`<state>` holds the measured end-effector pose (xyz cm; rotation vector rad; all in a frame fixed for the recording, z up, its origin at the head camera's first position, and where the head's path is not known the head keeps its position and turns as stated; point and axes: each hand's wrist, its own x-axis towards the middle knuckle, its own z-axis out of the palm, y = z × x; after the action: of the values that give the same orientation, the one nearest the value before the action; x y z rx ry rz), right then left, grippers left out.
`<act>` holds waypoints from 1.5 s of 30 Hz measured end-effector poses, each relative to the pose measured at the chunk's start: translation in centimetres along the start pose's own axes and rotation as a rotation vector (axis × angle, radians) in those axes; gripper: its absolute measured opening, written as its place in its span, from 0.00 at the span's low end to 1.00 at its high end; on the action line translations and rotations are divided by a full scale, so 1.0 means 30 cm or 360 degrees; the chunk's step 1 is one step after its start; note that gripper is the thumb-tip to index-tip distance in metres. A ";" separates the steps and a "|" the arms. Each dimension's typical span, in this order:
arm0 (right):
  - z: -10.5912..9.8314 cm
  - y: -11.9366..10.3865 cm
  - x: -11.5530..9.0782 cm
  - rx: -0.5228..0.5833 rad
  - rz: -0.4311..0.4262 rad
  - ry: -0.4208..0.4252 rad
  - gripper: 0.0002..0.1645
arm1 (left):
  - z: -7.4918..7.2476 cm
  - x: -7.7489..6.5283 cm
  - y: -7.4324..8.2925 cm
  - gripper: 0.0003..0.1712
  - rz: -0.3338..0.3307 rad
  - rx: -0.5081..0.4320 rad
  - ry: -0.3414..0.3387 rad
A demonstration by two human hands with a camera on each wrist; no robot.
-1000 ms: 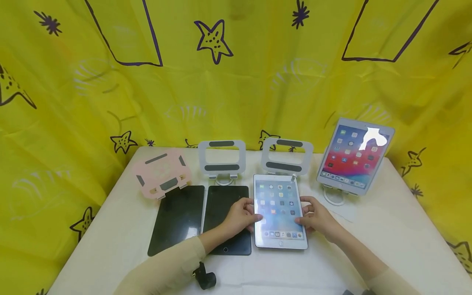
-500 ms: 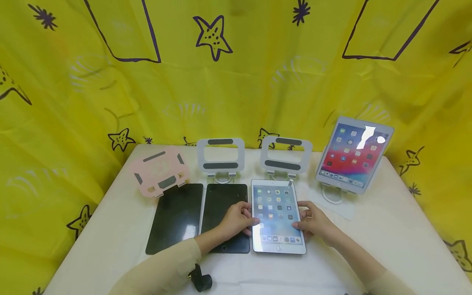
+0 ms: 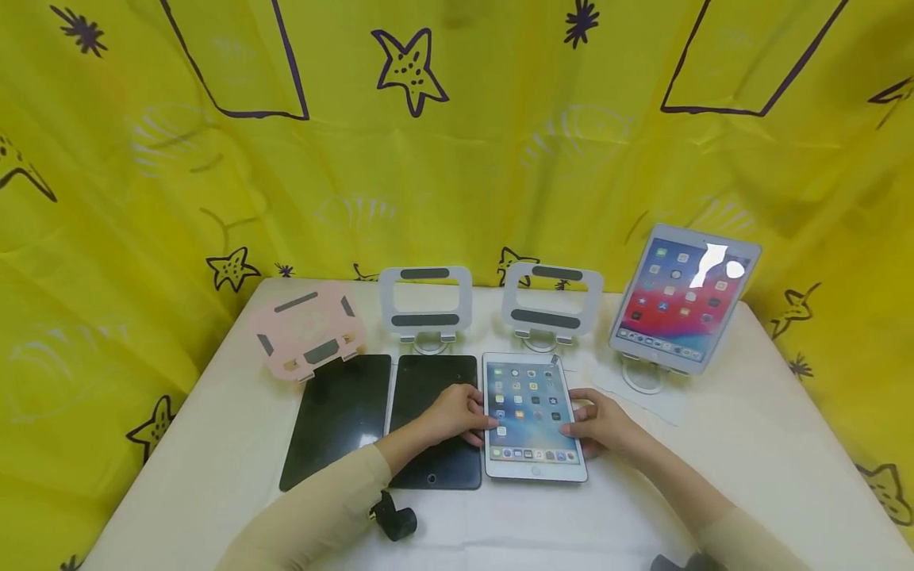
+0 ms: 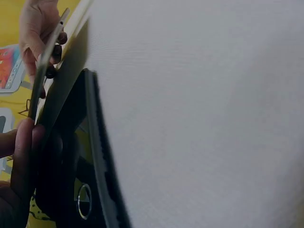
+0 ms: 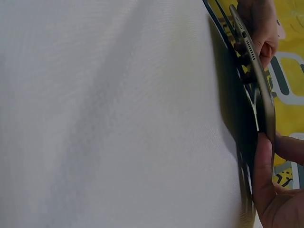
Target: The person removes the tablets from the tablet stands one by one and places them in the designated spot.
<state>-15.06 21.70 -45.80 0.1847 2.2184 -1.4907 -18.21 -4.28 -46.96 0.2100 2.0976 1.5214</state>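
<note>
My left hand [image 3: 455,414] and right hand [image 3: 601,425] hold a white-framed tablet [image 3: 531,416] by its two long sides, thumbs on the front and fingers beneath. Its lit screen faces up, with a small dark tag in the top right corner. Both wrist views show the tablet [image 5: 260,80] edge-on, with a gap between it and the cloth. Left of it lies a black tablet [image 3: 435,381], partly covered by my left hand and forearm. A second black tablet [image 3: 339,420] lies farther left. Just behind the held tablet stands a grey-white tablet stand [image 3: 593,297] with dark pads.
Another grey-white stand [image 3: 385,293] is to the left of that one, then a pink stand [image 3: 293,329]. At the back right, a white tablet [image 3: 685,293] with a lit screen leans on its stand. A yellow patterned curtain [image 3: 457,190] hangs behind the white-covered table [image 3: 757,460].
The held tablet has come slightly toward me and to the left. Its top edge no longer overlaps the stand's base, whose ring now shows. Both hands keep their hold.
</note>
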 end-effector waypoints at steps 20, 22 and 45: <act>0.020 -0.002 -0.022 -0.0340 -0.0076 0.0190 0.41 | -0.005 -0.022 0.016 0.25 0.0057 0.0177 0.0000; 0.019 -0.010 -0.029 -0.0569 -0.0101 0.0233 0.36 | 0.000 -0.022 0.022 0.25 0.0055 0.0167 -0.0015; -0.090 -0.023 -0.103 -0.0640 -0.0164 0.0356 0.49 | 0.106 0.046 0.135 0.33 0.0237 0.0275 0.0056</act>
<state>-13.37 24.28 -43.03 0.1123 2.6908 -1.0824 -18.50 0.40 -44.39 0.4137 2.2868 1.4353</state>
